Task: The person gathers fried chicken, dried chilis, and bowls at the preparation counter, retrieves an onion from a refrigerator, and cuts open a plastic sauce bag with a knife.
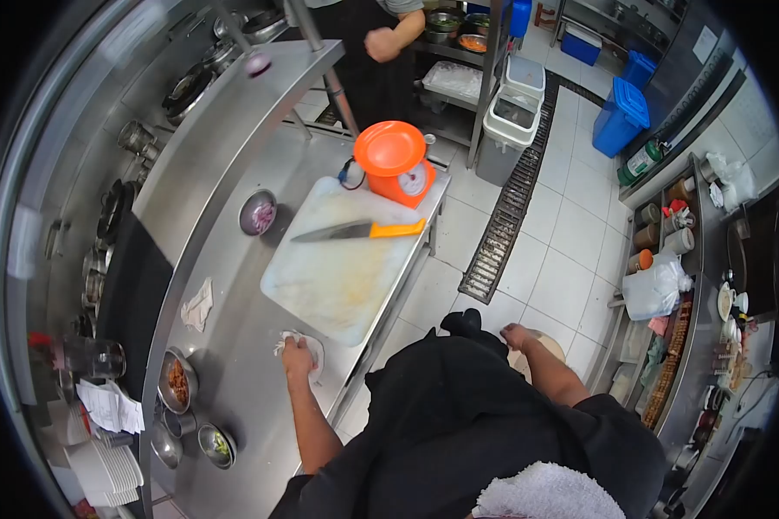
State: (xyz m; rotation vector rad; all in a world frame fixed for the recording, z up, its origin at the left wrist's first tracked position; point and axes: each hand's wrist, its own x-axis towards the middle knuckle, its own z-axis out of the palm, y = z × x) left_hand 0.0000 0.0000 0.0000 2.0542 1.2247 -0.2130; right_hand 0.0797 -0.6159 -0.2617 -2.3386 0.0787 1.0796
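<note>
My left hand (pixel 299 356) is closed on a white cloth (pixel 314 346) lying on the steel table, just below the near corner of the white cutting board (pixel 346 277). Across the board rests a knife with a yellow handle (pixel 398 229), its blade pointing left. My right hand (pixel 517 336) hangs at my right side over the floor, its fingers curled; whether anything is in them is too small to tell. An orange scale (pixel 402 182) with a round pan stands beyond the board. Left of the board is a metal bowl with chopped purple onion (pixel 259 213).
Another crumpled cloth (pixel 197 305) lies on the steel table (pixel 260 285). Metal bowls with food (pixel 178 381) stand at its near left. A raised steel shelf (pixel 225 130) runs along the left. Another person (pixel 381 43) stands beyond the table. Grey bins (pixel 511 121) stand on the tiled floor.
</note>
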